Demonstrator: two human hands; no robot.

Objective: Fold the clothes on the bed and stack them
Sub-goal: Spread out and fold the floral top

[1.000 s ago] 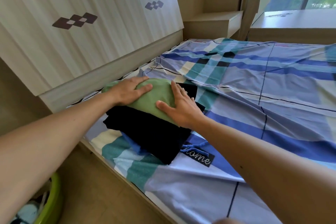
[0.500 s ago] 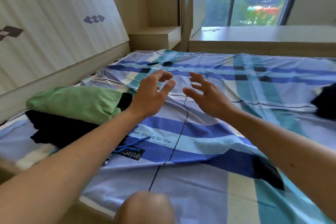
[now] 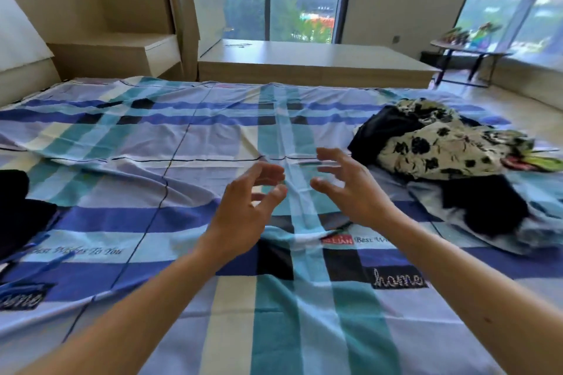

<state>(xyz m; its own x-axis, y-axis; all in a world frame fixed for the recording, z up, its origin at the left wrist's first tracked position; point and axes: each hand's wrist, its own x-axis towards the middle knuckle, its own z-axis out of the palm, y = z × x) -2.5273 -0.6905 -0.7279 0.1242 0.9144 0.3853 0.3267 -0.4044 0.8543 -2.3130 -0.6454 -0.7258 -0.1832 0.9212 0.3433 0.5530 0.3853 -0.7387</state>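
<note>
Above the bed (image 3: 152,137), our left hand (image 3: 243,213) and right hand (image 3: 353,192) hover empty, fingers (image 3: 332,155) loosely spread; we have left the stack (image 3: 18,216) at near left and now face the unfolded pile (image 3: 432,143), right.

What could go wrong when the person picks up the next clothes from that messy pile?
The left hand and right hand are empty above the bed sheet. The floral garment lies bunched up with the black clothes, so pulling one might drag the others along. That pile seems close to the edge of the bed sheet, so a piece could slide off. The bed sheet is wrinkled, so folds made on it may come out uneven.
</note>
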